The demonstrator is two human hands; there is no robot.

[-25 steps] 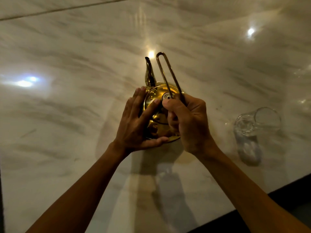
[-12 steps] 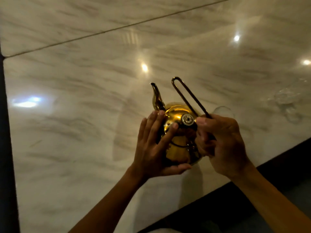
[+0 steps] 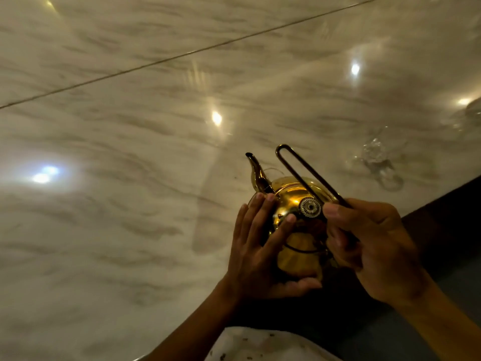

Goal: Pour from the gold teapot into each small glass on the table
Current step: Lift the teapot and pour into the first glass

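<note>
Low in the frame, the left hand (image 3: 256, 252) cups the gold teapot (image 3: 291, 204); the right hand (image 3: 374, 246) clamps its wire handle (image 3: 302, 170). Beyond, a blurred small glass (image 3: 377, 152) stands at right on the glossy marble table (image 3: 130, 126), with 1 seam line (image 3: 182, 54) running diagonally above.

teapot (image 3: 295, 201): polished gold metal, mirror-glossy, throwing warm reflections
teapot handle (image 3: 304, 171): thin dark metal loop, smooth
lid knob (image 3: 309, 207): silvery metal, finely ribbed
bench (image 3: 130, 142): pale veined marble-look slab, highly glossy, mirroring lamps
glass (image 3: 377, 155): clear, shiny, blurred
cloth (image 3: 260, 345): white speckled fabric, matt
</note>
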